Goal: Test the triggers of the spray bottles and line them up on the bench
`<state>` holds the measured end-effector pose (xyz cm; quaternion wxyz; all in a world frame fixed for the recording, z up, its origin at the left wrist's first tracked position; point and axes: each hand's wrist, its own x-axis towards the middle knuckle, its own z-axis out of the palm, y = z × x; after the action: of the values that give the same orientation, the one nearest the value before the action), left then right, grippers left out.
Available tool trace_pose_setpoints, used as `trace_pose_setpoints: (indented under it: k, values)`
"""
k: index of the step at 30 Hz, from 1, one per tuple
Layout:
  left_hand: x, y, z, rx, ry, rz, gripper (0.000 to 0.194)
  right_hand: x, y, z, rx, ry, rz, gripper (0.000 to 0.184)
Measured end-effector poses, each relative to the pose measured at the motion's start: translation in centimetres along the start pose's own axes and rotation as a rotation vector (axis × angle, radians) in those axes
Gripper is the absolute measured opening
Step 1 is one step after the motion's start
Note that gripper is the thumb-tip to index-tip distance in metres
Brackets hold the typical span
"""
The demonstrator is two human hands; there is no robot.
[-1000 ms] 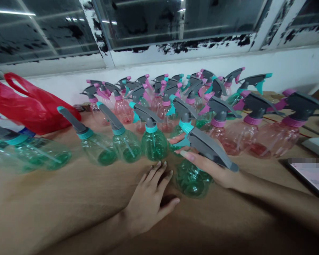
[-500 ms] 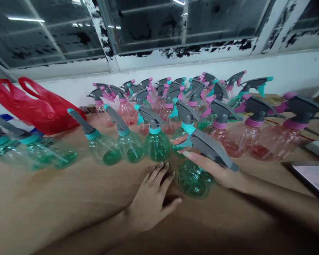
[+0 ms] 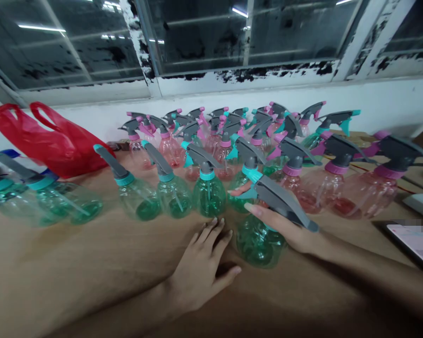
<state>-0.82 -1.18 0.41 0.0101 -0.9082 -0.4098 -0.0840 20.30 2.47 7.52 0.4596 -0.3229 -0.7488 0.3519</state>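
A green spray bottle point(image 3: 258, 241) with a grey trigger head stands on the brown table point(image 3: 91, 263) in front of me. My right hand point(image 3: 285, 225) is wrapped round its neck under the trigger head. My left hand point(image 3: 202, 265) lies flat on the table just left of that bottle, fingers spread, holding nothing. Behind them stands a row of green spray bottles point(image 3: 208, 190), and further back several pink spray bottles point(image 3: 303, 188).
A red plastic bag point(image 3: 49, 141) lies at the back left against the white wall. More green bottles point(image 3: 38, 197) stand at the far left. A tablet or screen point(image 3: 418, 244) lies at the right edge. Windows with peeling paint run above the wall.
The view has tilted a little, so everything sits slightly lower in the picture. Both hands and the held bottle have hardly moved.
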Motion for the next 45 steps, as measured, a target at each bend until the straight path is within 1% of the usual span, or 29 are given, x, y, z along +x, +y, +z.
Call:
trace_pose_setpoints:
  k: [4,7,10,15,20,24,26,31,35,39,45]
  values:
    - [0.1,-0.1,0.0,0.000,0.005,0.004,0.061,0.0,0.1,-0.1,-0.053,-0.001,0.000,0.017]
    - [0.0,-0.1,0.1,0.002,0.006,0.001,0.061,-0.4,0.7,-0.1,-0.066,0.030,0.009,0.014]
    - [0.0,-0.1,0.1,0.007,0.023,-0.001,0.060,-0.7,1.0,-0.1,-0.074,0.057,0.014,0.017]
    - [0.0,-0.2,0.4,0.015,0.038,0.016,0.061,-0.3,0.1,-0.1,-0.032,-0.009,0.028,0.014]
    - [0.0,-0.1,0.4,0.012,0.029,0.003,0.061,0.0,-0.4,0.1,-0.015,0.039,-0.012,0.018]
    - [0.1,0.0,0.1,0.000,-0.004,0.000,0.061,-0.1,-0.2,0.3,0.068,0.028,0.003,0.022]
    - [0.2,0.0,0.0,-0.001,-0.003,0.000,0.061,-0.2,-0.2,0.3,0.098,0.023,0.007,0.023]
    - [0.1,-0.1,0.2,0.000,0.007,0.001,0.061,-0.2,-0.3,0.2,0.088,0.036,0.005,0.025]
    - [0.0,-0.2,0.2,-0.011,0.016,0.008,0.061,-0.1,-0.3,0.3,0.109,-0.005,0.008,0.029]
    - [0.0,-0.1,0.1,-0.008,0.030,0.005,0.059,-0.2,-0.3,0.3,0.106,-0.004,0.009,0.027]
    - [0.1,-0.1,0.1,-0.013,0.018,0.003,0.060,-0.2,-0.2,0.4,0.137,0.009,0.045,0.025]
